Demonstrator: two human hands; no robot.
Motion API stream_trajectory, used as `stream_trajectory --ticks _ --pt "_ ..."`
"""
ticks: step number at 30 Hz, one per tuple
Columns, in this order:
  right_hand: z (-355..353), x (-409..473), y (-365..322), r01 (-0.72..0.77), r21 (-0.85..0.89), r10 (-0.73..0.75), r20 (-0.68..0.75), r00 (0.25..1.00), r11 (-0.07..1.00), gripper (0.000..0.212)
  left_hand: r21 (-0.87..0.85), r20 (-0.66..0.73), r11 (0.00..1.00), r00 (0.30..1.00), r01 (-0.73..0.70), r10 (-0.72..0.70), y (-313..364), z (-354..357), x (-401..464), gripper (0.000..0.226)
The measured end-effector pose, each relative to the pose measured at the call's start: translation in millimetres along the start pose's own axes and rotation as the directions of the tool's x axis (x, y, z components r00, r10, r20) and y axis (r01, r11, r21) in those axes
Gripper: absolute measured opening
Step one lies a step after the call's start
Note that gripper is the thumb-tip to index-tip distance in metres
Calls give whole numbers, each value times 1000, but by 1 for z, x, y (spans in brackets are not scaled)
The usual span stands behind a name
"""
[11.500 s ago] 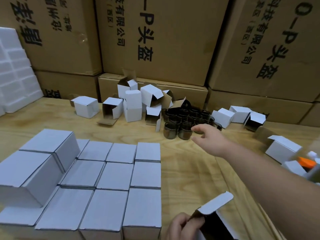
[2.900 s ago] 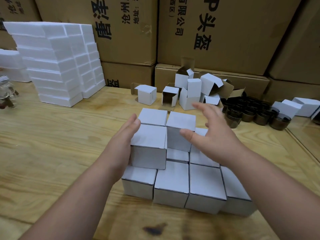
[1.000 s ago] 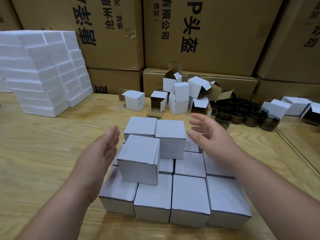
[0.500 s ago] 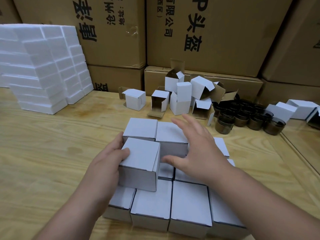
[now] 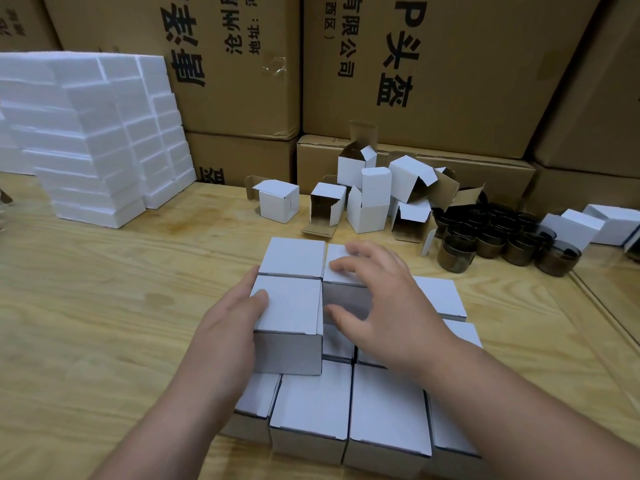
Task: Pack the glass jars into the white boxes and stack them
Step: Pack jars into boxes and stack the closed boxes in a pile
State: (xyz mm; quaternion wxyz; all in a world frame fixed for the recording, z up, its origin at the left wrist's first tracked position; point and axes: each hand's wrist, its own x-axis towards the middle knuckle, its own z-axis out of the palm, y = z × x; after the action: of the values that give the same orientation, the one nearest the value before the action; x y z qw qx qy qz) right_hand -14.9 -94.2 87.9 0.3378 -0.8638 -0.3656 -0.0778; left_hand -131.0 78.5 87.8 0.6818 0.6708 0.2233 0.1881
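Observation:
A layer of closed white boxes (image 5: 311,403) lies on the wooden table in front of me, with three more boxes stacked on its left part. My left hand (image 5: 228,327) holds the near upper box (image 5: 291,306), thumb on its top and fingers along its left side. My right hand (image 5: 384,306) grips the back right upper box (image 5: 346,297), fingers spread over its top and thumb on its front face. The third upper box (image 5: 292,256) sits untouched at the back left. Several dark glass jars (image 5: 485,233) stand grouped at the right rear.
Open empty white boxes (image 5: 367,199) are piled at the back centre, and more white boxes (image 5: 588,223) lie at the far right. A tall stack of white foam blocks (image 5: 86,140) stands at the left. Big brown cartons (image 5: 450,64) wall off the back.
Both hands came in from hovering beside the stack and now hold the upper boxes. The skewed near box has been turned square against its neighbours.

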Motion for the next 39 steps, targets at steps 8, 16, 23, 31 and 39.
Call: stream_trajectory --ticks 8,16,23,31,39 --pt "-4 1 2 14 20 -14 24 1000 1000 45 74 76 996 996 40 -45 1 -13 5 32" --pt "-25 12 7 21 199 0 -106 994 980 37 -53 162 998 986 -38 46 5 -35 29 40" --pt "-55 86 75 -333 195 373 -227 900 922 20 439 275 846 942 -302 194 46 -9 51 40" --pt "-65 142 168 -692 -279 685 -138 715 666 28 803 569 200 822 -562 27 49 51 52 72" --pt "-61 142 171 -761 -182 759 -95 644 623 11 798 577 183 816 -574 43 50 49 52 85"
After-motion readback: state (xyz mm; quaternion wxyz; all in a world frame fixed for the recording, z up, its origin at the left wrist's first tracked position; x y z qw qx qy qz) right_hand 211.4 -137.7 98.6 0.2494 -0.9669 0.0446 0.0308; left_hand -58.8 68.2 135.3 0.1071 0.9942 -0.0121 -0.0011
